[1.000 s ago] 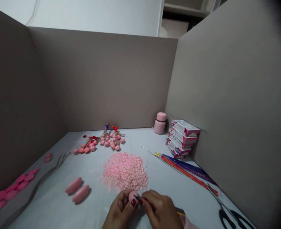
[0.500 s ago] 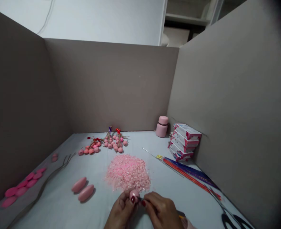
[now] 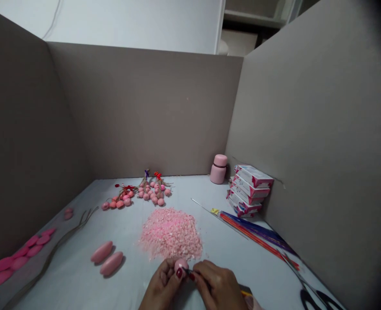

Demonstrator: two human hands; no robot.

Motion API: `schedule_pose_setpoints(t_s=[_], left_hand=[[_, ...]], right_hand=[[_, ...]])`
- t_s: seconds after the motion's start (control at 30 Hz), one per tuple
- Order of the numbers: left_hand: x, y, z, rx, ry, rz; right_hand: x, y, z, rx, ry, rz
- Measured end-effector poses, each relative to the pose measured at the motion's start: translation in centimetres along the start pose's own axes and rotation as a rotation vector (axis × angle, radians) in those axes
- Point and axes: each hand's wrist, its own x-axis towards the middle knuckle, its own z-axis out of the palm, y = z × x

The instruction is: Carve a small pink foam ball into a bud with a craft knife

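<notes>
Pink bead at 6 o'clock, pinched by left hand; right hand grips thin tool against it; sequin pile just beyond; box print unreadable

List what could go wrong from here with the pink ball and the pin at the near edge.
1. The right hand presses a thin pin against the small pink ball pinched in the left hand; a slip might prick the left fingers.
2. The heap of pink flakes lies just beyond the hands; a nudge could scatter it.
</notes>
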Motion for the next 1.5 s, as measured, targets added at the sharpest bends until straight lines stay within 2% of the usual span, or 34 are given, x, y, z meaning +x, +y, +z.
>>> schedule_pose_setpoints(t_s=[0.13,0.4,0.53,0.6,0.7,0.93,1.23,1.5], left_hand=[[0.2,-0.2,-0.3,0.003,0.016,-0.012],[0.1,-0.2,-0.2,0.028,0.028,0.059],[-0.4,0.1,0.2,0.12,-0.003,0.08],[-0.4,0.3,0.4,0.117,0.04,0.088],[-0.3,0.6,0.5,0.04,0.105,0.095],[-0.5,0.9,0.7,-0.079,0.093,0.028],[-0.1,0.3,0.1,0.001,0.079,0.027],[-0.3,0.2,0.4,0.08,0.033,0.064]], right_hand=[[0.1,0.0,0.1,-0.021,0.024,0.006],[0.4,-0.5,0.3,-0.031,0.047,0.023],[0.6,0.0,0.1,-0.073,0.083,0.137],[0.6,0.3,0.0,-0.066,0.107,0.167],[0.6,0.5,0.1,-0.051,0.111,0.14],[0.3,0.1,0.4,0.009,0.103,0.073],[0.2,-0.3,0.3,0.051,0.031,-0.017],[0.3,-0.4,0.3,0.0,0.055,-0.002]])
